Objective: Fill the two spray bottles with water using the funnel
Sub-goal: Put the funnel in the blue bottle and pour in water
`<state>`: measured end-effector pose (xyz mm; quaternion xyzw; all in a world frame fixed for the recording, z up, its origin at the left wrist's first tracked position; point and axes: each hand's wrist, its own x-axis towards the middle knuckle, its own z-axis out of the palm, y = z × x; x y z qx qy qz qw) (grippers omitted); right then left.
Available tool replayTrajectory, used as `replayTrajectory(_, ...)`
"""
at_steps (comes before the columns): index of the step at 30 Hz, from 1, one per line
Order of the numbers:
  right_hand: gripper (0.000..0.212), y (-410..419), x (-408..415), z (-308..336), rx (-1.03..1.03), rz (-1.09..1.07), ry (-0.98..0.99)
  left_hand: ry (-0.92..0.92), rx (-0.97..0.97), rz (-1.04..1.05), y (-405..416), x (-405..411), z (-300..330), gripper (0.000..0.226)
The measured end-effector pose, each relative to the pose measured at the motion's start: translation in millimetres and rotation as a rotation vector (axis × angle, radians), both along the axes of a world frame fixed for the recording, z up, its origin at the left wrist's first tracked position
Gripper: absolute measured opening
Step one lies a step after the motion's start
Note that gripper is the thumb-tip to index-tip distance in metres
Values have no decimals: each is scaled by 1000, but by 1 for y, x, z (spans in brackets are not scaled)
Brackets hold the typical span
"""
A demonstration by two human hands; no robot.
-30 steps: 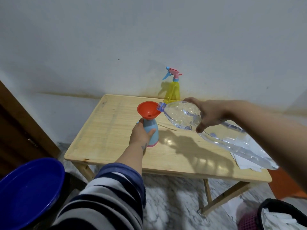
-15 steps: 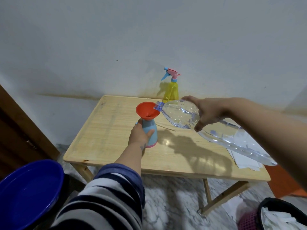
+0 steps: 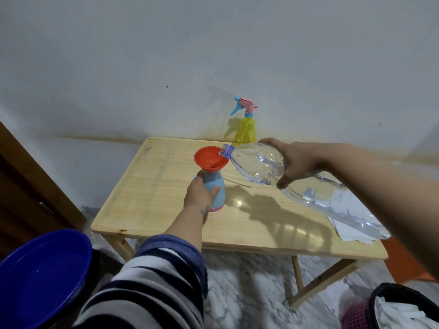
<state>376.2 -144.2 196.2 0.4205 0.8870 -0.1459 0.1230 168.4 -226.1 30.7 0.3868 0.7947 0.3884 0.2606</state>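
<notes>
A light blue spray bottle (image 3: 217,189) without its spray head stands on the wooden table (image 3: 154,193), with my left hand (image 3: 199,193) wrapped around its body. An orange funnel (image 3: 210,160) sits in its neck. My right hand (image 3: 294,162) grips a large clear water bottle (image 3: 259,166), tilted so its open mouth rests over the funnel's rim. A yellow spray bottle (image 3: 244,130) with a pink and blue trigger head stands upright at the table's back edge by the wall.
White papers (image 3: 349,230) lie on the table's right side under the big bottle. A blue basin (image 3: 40,279) sits low at the left. A dark bin with white contents (image 3: 403,307) is at the bottom right. A brown door (image 3: 26,188) flanks the left.
The big bottle's mouth has stayed over the funnel while my right hand tips it a little more; the view has shifted slightly. My left hand keeps its hold.
</notes>
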Motion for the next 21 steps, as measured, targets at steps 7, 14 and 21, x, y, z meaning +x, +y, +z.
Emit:
replayTrajectory(7,111,7,1,-13,-69,-20,184,-2,9,-5,-1,0,-1,57)
replayTrajectory(14,106,17,11,-18,-61,-100,684,24,0,0,0,0,-2,56)
replayTrajectory(21,110,37,13,-50,31,-321,1006,18,22,7,2,-2,-9,56)
